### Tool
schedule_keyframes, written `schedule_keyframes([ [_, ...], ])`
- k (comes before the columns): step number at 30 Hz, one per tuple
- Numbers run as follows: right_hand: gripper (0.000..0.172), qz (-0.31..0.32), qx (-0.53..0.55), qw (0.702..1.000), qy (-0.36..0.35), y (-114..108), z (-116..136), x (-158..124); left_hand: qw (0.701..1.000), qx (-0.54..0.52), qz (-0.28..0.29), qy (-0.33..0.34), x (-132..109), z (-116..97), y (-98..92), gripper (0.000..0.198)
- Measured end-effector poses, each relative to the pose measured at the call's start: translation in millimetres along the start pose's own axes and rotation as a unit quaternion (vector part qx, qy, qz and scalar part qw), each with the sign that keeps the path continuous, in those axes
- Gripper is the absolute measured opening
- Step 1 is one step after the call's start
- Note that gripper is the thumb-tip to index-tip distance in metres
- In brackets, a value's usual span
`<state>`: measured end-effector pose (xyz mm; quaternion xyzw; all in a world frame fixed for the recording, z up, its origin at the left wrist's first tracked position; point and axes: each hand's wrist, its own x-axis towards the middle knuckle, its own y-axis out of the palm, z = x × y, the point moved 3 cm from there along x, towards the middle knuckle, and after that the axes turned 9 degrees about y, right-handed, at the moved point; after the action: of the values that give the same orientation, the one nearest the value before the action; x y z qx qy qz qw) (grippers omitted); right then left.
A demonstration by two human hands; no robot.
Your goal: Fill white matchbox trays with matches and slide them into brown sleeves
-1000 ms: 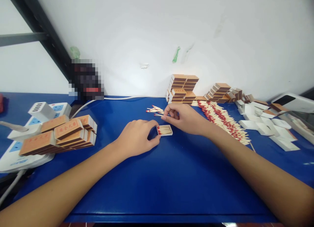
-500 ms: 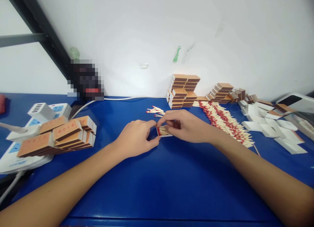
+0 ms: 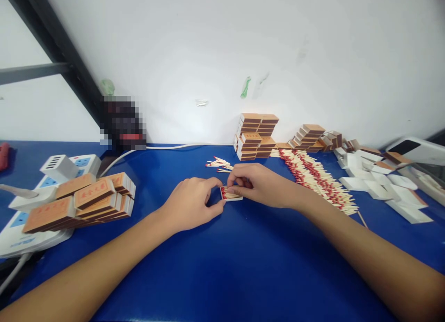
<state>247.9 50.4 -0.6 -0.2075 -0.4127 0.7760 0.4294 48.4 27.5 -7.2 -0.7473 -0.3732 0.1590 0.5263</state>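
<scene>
A small white matchbox tray lies on the blue table, filled with red-tipped matches. Thumb and forefinger of my left hand grip its left end. Over the tray's right part, my right hand has its fingers curled in, the thumb pressed down at the matches. Whatever those right fingertips hold is hidden. Just behind the tray is a small loose heap of matches.
Stacked matchboxes stand against the wall, with more boxes to their right. A long bed of matches and scattered white trays lie at right. On the left, matchboxes rest on a power strip.
The right forefinger has drawn back from the tray's far left corner, leaving more matches visible. My left hand keeps its grip. The whole view has tilted slightly upward.
</scene>
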Motion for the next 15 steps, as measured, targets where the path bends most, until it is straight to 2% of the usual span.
schedule_keyframes([
  [11,0.012,0.009,-0.005,0.999,0.031,3.1,5.6,-1.3,1.000,0.008,0.002,0.001,0.3,-0.2,-1.2,0.026],
  [15,0.014,0.008,-0.009,1.000,0.019,6.3,7.8,-0.6,1.000,0.005,0.004,0.001,0.5,-0.4,-0.9,0.027],
])
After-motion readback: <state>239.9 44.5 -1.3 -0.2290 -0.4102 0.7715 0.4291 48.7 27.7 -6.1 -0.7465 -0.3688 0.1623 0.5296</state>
